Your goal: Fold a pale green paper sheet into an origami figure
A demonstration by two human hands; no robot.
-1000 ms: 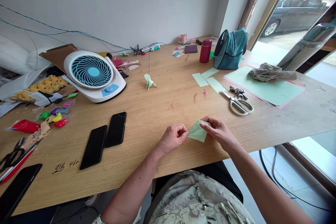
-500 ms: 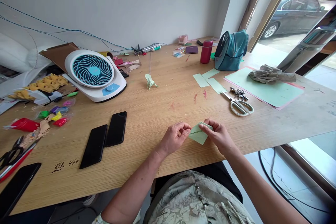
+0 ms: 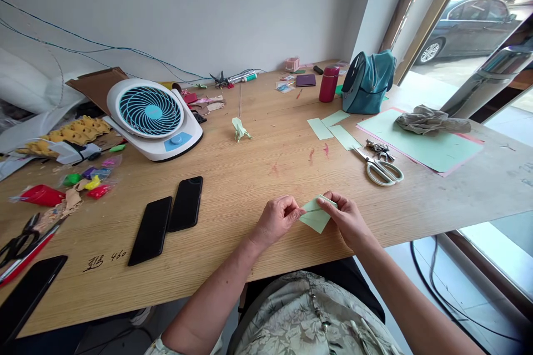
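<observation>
A small piece of folded light green paper is held near the table's front edge, between both hands. My left hand pinches its left corner between thumb and fingertips. On the other side, my right hand grips the paper with the thumb on top and the fingers behind. A crease line runs across the paper's face. Farther back on the table stands a folded green paper figure. Cut green paper strips lie to the right, partly overlapping, by white-handled scissors.
Keys lie by the scissors. Behind are green sheets under a crumpled grey cloth, a teal bag and a red flask. Leftward are phones, a fan and coloured clay packets.
The left fingers have shifted slightly along the paper's left corner, and the paper's top edge looks a little changed in angle. Both hands keep their hold. The view has moved slightly.
</observation>
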